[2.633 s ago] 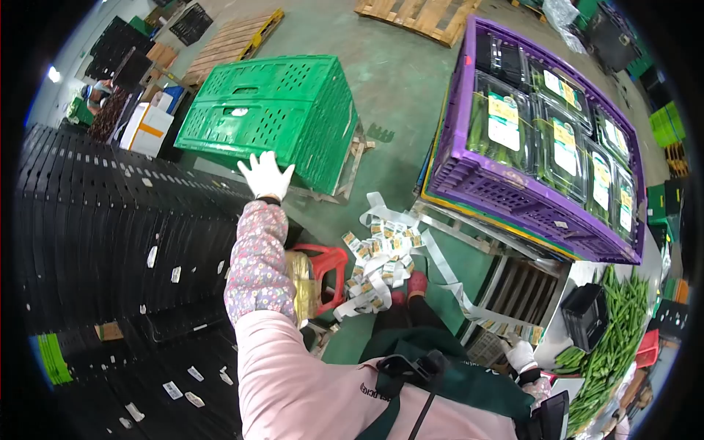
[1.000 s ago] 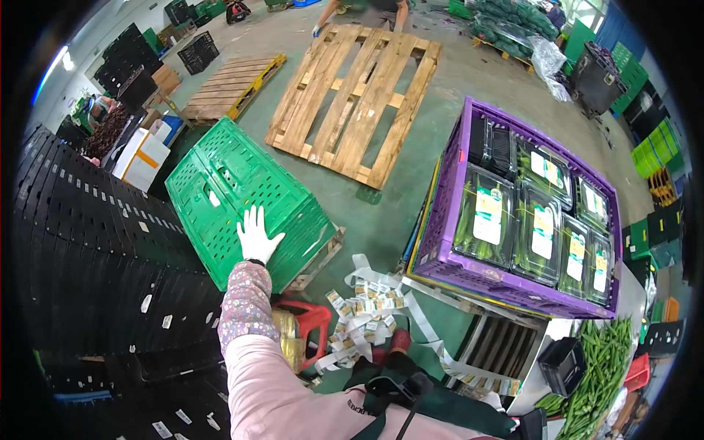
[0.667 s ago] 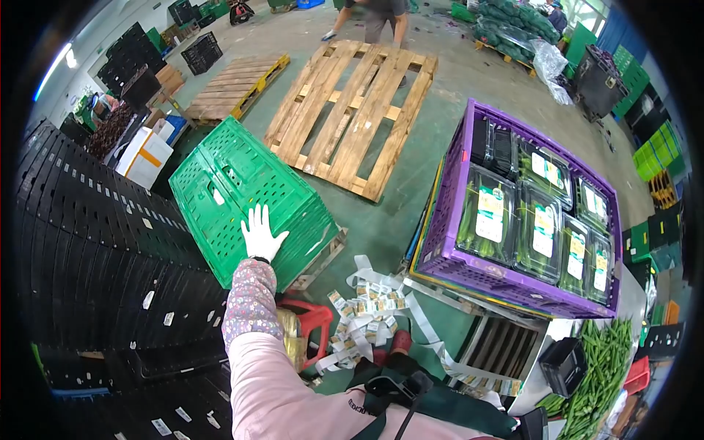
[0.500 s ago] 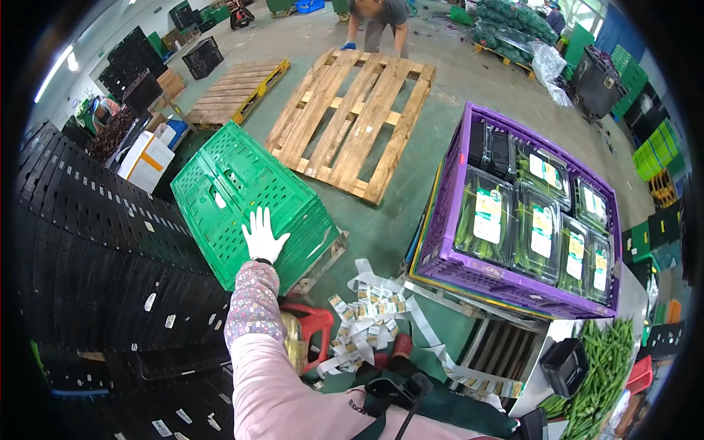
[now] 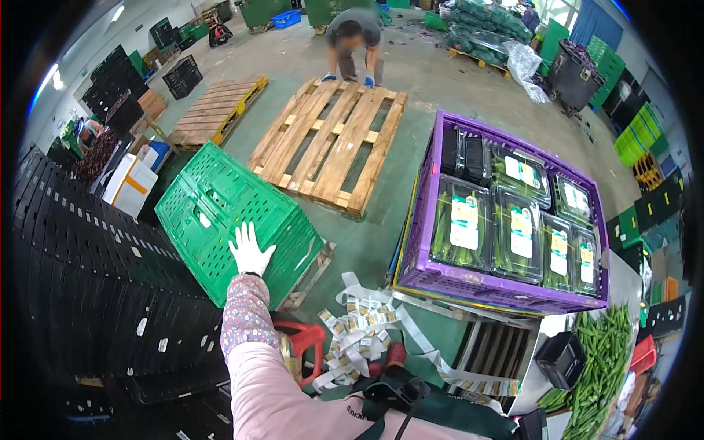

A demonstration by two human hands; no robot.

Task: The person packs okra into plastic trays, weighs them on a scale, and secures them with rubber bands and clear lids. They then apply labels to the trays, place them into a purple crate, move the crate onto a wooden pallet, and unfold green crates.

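Resting flat on the green crate [image 5: 220, 213], left hand [image 5: 249, 251] w/ fingers spread, gripping nothing; crate sits tilted on a small pallet [image 5: 312, 270] beside black crate stacks [image 5: 95, 279]. Right hand not visible.

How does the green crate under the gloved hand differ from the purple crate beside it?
The green crate lies turned over, its perforated bottom and side showing, while the purple crate stands upright and open. No contents show in the green crate; the purple crate holds labelled clear packs of green vegetables. The left hand, in a white glove, rests flat on the green crate; no hand touches the purple crate. Both are perforated plastic crates raised off the green floor.
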